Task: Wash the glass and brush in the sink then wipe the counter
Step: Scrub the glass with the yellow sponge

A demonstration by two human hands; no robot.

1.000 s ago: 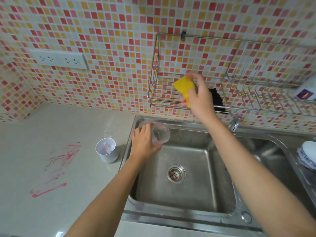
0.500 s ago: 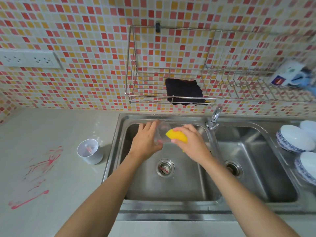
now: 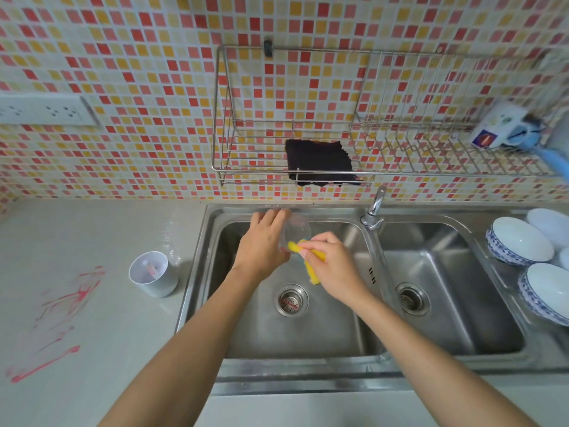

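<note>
Both hands work over the left basin of the steel sink (image 3: 200,266): the left hand (image 3: 261,245) is curled around a clear glass (image 3: 297,231) tipped on its side near the basin's back edge, and the right hand (image 3: 334,266) is closed on a yellow sponge (image 3: 314,271) pressed to the glass's mouth. Judging by this, washing the glass is only under way, with no water seen running from the tap (image 3: 374,208). Left of the sink, the white cup (image 3: 152,277) holding what may be the brush sits untouched, red smears (image 3: 61,309) cover the counter (image 3: 107,334) toward its left edge, and the dark cloth (image 3: 320,163) hangs on the wall rack (image 3: 221,140), so brush and wiping remain.
</note>
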